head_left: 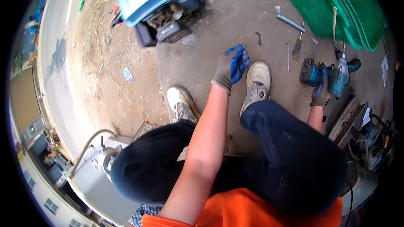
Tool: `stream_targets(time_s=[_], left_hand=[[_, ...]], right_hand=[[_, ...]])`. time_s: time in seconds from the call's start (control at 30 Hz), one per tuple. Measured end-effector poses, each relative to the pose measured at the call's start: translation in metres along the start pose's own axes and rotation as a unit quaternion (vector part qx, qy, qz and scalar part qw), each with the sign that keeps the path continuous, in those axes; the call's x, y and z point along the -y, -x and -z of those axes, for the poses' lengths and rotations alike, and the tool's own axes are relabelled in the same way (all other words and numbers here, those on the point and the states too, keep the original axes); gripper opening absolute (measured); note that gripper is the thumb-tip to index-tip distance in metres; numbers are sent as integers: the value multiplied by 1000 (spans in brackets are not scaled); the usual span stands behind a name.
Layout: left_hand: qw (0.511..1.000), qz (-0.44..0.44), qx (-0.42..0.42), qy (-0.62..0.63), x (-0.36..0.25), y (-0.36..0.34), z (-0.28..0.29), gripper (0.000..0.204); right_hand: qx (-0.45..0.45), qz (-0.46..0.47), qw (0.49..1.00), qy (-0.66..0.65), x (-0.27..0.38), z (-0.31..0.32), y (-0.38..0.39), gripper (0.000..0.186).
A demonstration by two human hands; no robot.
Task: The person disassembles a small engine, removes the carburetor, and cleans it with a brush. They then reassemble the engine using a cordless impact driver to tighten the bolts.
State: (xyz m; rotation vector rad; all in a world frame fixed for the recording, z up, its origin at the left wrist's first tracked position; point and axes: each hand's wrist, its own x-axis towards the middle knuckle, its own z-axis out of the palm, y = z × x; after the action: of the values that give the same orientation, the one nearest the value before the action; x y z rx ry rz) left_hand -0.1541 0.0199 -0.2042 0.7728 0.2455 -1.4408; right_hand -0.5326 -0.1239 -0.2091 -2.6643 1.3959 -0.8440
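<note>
My left hand (236,65), in a grey and blue work glove, hovers over the ground just left of my right shoe. Its fingers are curled together, and whatever they may hold is too small to make out. On the right, my gloved right hand (322,92) grips the handle of a teal cordless impact wrench (338,77). The tool's battery (311,72) lies toward the left and its nose points away from me. A yellow-handled screwdriver (297,47) and a metal tube (290,22) lie beyond the wrench. Between the hands lies a thin rod (288,56).
A blue engine-driven machine (153,4) stands ahead on the left. Green plastic bins (332,8) sit at the far right. A small dark curved piece (258,38) lies on the ground. Assorted tools and metal parts (362,136) crowd my right side; a road (59,50) runs along the left.
</note>
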Motion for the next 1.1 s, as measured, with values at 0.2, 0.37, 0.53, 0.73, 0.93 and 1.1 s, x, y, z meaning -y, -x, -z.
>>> stream_targets(time_s=[0.2,0.37,0.53,0.73,0.93,1.1], left_hand=[[971,0,156,184,-25,65,49,20],[972,-21,164,165,-35,50,65,20],[946,-84,244,196,-67,68,58,21],[964,-172,115,165,-66,75,45,23],[957,-256,-21,136,-78,76,53,28],[951,-281,-53,118,-86,71,46,37]], right_hand=[[141,6,949,-281,57,69,-43,34],[223,-251,849,-407,119,76,-79,38],[170,-273,719,-616,246,110,-102,36],[234,-188,750,-590,284,75,-76,38],[289,-49,816,-498,307,14,-64,39],[319,-149,783,-512,315,-5,-60,34]])
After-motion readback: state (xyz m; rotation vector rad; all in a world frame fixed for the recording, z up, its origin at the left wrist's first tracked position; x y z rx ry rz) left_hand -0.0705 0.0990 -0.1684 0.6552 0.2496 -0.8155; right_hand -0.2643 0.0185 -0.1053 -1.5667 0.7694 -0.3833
